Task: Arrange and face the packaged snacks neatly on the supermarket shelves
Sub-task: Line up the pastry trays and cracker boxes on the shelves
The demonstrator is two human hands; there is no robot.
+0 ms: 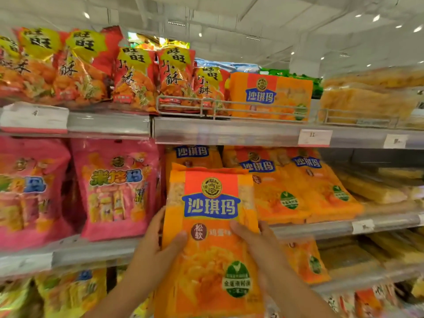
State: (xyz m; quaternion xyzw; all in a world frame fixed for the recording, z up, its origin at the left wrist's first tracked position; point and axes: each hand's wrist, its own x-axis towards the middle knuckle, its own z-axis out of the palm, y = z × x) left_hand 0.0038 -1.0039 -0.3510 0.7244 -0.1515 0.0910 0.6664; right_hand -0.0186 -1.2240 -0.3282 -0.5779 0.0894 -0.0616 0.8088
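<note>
Orange snack bag [213, 237] upright before middle shelf edge [321, 228]; clamped between left hand [158, 246] and right hand [259, 246], thumbs on front.

Orange packet [212, 226] with red band, blue label; pink bags [117, 189] alongside

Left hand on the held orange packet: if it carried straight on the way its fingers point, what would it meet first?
Probably the pink snack bag on the middle shelf: the left hand, gripping the orange sachima packet, points up and towards that shelf. Depth is unclear.
</note>
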